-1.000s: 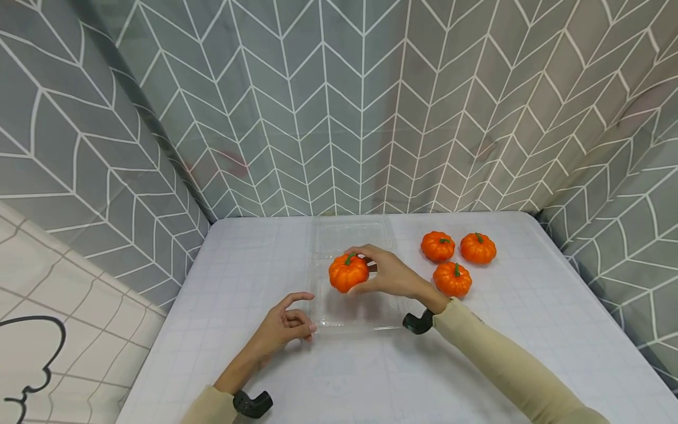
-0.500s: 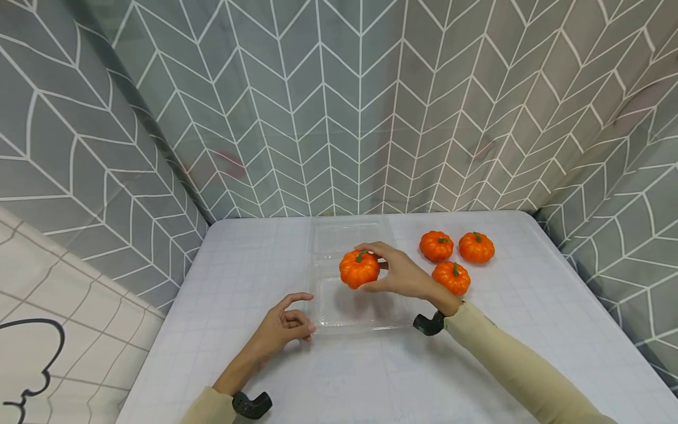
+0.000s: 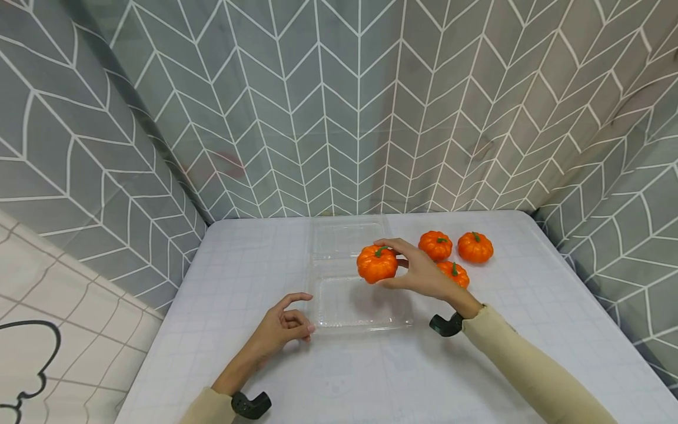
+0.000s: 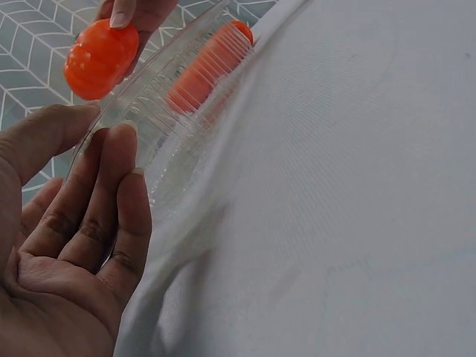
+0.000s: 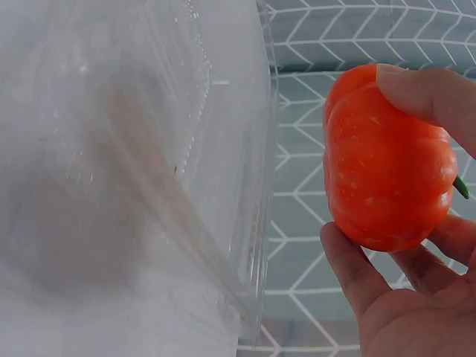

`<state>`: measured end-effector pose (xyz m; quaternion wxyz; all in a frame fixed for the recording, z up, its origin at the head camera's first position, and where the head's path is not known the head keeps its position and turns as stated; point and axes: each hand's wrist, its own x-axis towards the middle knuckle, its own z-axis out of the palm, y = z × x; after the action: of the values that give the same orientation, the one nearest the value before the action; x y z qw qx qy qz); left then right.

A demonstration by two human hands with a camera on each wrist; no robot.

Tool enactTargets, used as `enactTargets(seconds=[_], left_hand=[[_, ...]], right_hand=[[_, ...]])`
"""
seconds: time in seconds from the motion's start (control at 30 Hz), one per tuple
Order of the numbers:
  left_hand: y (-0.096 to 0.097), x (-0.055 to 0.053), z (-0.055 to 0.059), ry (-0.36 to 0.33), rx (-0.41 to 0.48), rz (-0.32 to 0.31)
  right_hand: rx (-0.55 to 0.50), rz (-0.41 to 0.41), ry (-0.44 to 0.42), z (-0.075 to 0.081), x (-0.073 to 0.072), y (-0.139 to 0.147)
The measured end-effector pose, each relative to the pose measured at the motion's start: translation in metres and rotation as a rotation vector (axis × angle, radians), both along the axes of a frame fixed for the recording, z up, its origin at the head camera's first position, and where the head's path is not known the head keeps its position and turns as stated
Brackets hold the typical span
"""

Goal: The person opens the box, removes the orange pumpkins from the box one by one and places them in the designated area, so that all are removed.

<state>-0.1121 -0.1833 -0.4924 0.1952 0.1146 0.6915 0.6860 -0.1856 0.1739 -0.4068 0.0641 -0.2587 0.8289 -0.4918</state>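
Observation:
My right hand grips an orange toy pumpkin with a green stem, held in the air over the right part of a clear plastic clamshell container. In the right wrist view the pumpkin sits between the thumb and fingertips, apart from the container wall. The container lies with its lid folded back towards the wall. My left hand is at its near left corner; in the left wrist view the thumb and curled fingers pinch the rim.
Three more orange pumpkins stand on the white table at the right: one at the back, one at the far right, and one partly behind my right hand. Patterned grey curtains enclose the table's back and sides.
My right hand has moved right and slightly back with the pumpkin in its grip, and now partly covers the nearest pumpkin on the table. The left hand has stayed at the container's corner.

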Motion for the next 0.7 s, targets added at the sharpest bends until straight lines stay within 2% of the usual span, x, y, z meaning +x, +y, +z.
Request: enactTargets(seconds=[0.3,0.5,0.7], left_hand=[[-0.001,-0.001,-0.002,0.002,0.0,0.0],[0.0,-0.001,-0.003,-0.001,-0.011,0.003],[0.001,0.0,-0.001,-0.005,-0.009,0.005]], right_hand=[[-0.007,-0.052,-0.051,0.004,0.006,0.025],[-0.009,-0.103,-0.039,0.005,0.009,0.043],[0.047,-0.176,-0.021,0.006,0.014,0.062]])
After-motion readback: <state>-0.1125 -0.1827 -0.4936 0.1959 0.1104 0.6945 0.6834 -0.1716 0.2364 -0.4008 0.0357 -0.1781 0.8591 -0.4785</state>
